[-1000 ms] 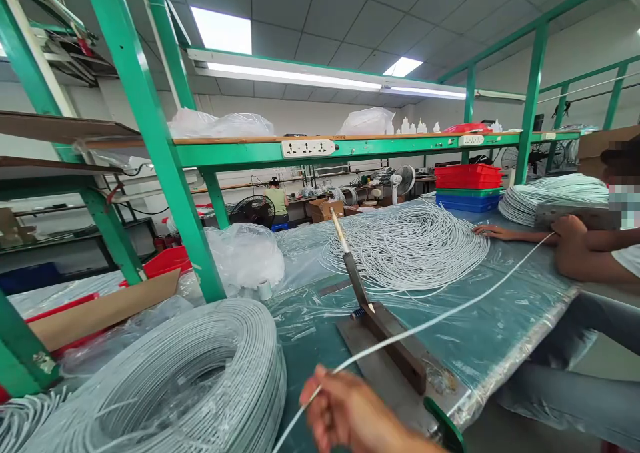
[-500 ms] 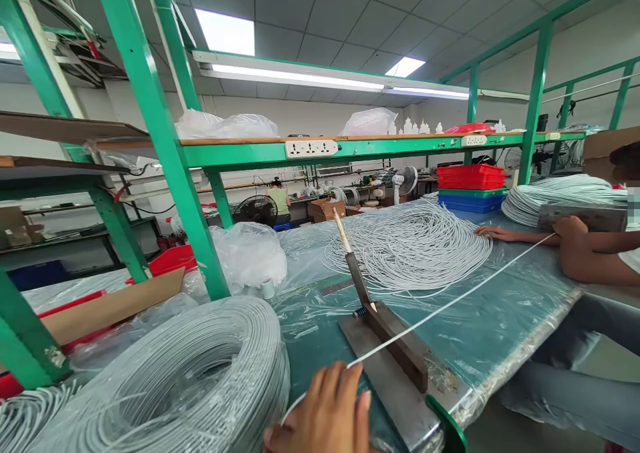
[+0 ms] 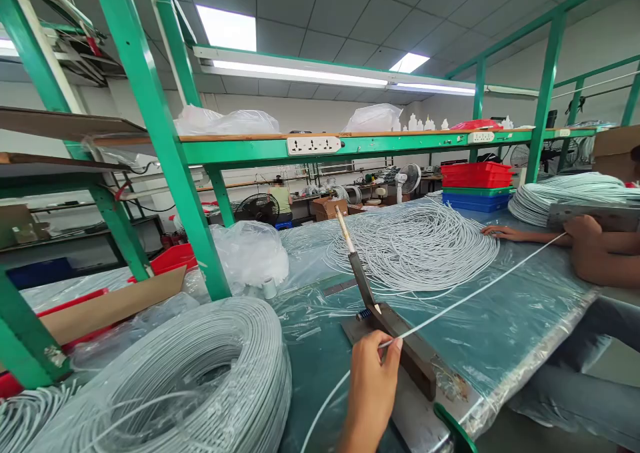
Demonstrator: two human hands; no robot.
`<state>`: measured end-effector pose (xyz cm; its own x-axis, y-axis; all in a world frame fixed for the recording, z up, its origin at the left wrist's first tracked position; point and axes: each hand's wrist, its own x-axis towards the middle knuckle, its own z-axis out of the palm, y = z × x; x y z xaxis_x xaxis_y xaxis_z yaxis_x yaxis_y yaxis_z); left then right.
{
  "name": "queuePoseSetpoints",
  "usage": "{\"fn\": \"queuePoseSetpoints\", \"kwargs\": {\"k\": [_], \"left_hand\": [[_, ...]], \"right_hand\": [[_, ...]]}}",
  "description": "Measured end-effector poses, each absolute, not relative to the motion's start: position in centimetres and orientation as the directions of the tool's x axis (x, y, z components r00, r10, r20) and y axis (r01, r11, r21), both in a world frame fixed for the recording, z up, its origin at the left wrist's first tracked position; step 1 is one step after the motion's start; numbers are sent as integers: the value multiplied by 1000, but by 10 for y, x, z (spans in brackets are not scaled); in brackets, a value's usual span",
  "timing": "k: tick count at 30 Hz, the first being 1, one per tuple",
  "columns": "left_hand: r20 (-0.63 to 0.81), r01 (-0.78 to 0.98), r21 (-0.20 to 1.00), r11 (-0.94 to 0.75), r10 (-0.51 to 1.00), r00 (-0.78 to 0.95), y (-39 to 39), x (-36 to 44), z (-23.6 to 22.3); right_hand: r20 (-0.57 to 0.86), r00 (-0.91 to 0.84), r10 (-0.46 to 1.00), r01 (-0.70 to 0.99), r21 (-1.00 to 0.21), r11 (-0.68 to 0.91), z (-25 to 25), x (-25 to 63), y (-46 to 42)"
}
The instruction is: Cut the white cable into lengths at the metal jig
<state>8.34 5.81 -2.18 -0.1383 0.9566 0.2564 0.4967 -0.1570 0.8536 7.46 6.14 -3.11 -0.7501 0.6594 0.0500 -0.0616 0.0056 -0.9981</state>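
Note:
My left hand (image 3: 373, 386) is closed in a pinch, thumb and forefinger gripping a thin white cable (image 3: 465, 300). From my fingers the cable runs taut to the right, over the metal base of a lever cutter (image 3: 400, 346), up to a co-worker's hand (image 3: 583, 230). Its other side hangs in a curve below my hand toward the bottom edge. The cutter's arm, with a pale worn handle (image 3: 345, 230), stands raised and tilted. A large coil of the same-looking cable (image 3: 240, 346), partly wrapped in clear film, lies to my left. My right hand is out of view.
A loose heap of cut cable (image 3: 420, 246) lies across the table, touched by the co-worker's other hand (image 3: 503, 232). Stacked red and blue trays (image 3: 477, 186) and another cable coil (image 3: 565, 196) sit behind. A green post (image 3: 165, 160) and plastic bags (image 3: 250, 253) stand at left.
My left hand has moved up and right along the cable to the cutter's base, turning from flat, extended fingers to a pinch. The cable is still stretched to the co-worker.

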Motion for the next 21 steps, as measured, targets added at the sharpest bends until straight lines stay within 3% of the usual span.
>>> {"fn": "queuePoseSetpoints", "kwargs": {"k": [4, 8, 9, 11, 12, 15, 21], "left_hand": [[270, 402, 898, -178, 945, -185, 67, 84, -31], [162, 332, 938, -101, 973, -162, 72, 82, -44], [153, 329, 940, -90, 973, -171, 73, 82, -46], [161, 344, 935, -83, 966, -203, 75, 83, -51], [158, 355, 932, -72, 963, -220, 77, 83, -54], [130, 319, 947, -46, 960, -247, 85, 83, -65], [59, 117, 993, -29, 962, -266, 101, 82, -81]], "right_hand": [[75, -753, 654, -68, -997, 36, 0, 115, 56], [-35, -870, 492, 83, -994, 77, 35, 188, 92], [-22, -832, 554, 113, -985, 130, 44, 200, 114], [162, -600, 783, 107, -954, 279, 62, 211, 168], [191, -471, 861, 128, -951, 281, 69, 209, 198], [86, -353, 932, 197, -967, 164, 86, 188, 274], [-133, -478, 868, 302, -953, 20, 92, 149, 340]]}}
